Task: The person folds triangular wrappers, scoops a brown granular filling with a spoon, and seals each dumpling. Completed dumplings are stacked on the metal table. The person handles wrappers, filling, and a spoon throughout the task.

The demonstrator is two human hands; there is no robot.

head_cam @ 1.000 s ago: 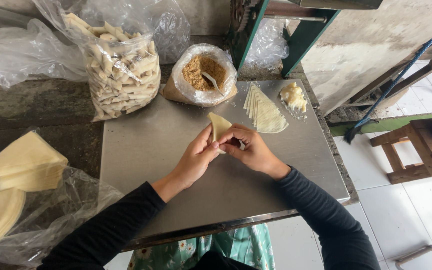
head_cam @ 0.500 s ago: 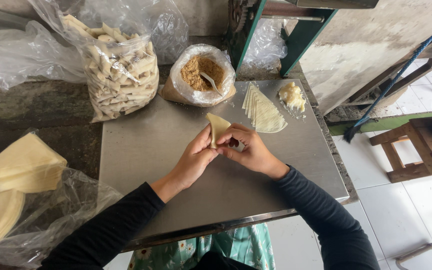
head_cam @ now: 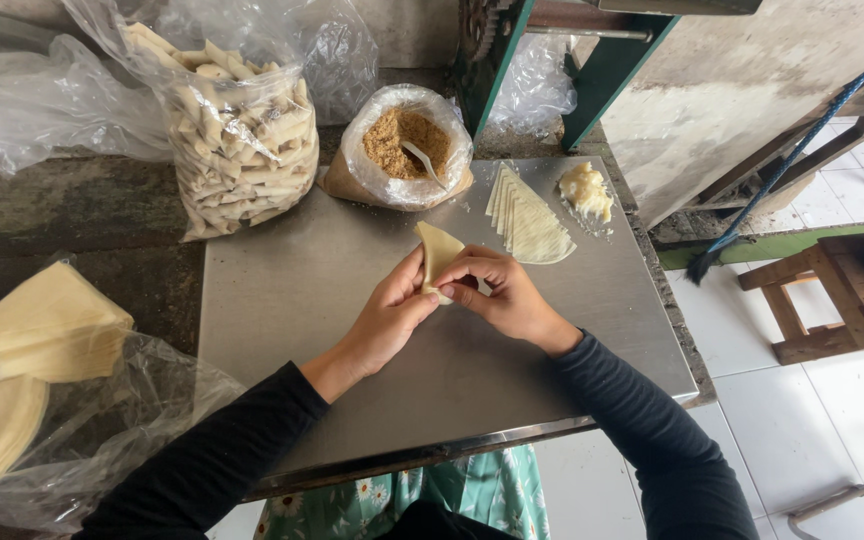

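Observation:
A pale triangular pastry wrapper (head_cam: 438,251) stands partly folded between both hands above the steel worktop (head_cam: 282,300). My left hand (head_cam: 389,317) grips its lower left side with thumb and fingers. My right hand (head_cam: 503,295) pinches its lower right edge, fingers curled over the fold. Behind the hands lies a fanned stack of flat wrappers (head_cam: 527,220), with a small lump of pale paste (head_cam: 586,190) to its right. A plastic bag of brown crumbly filling (head_cam: 406,142) with a white spoon in it sits just beyond.
A large clear bag of rolled pastry sticks (head_cam: 237,130) stands at the back left. Bagged stacks of wrappers (head_cam: 37,370) lie on the dark bench at the left. A green machine frame (head_cam: 602,60) rises behind; a wooden stool (head_cam: 832,290) stands on white tiles at the right.
Both hands stay in the same place; the fingers have shifted slightly along the wrapper, working its fold. Nothing else has moved.

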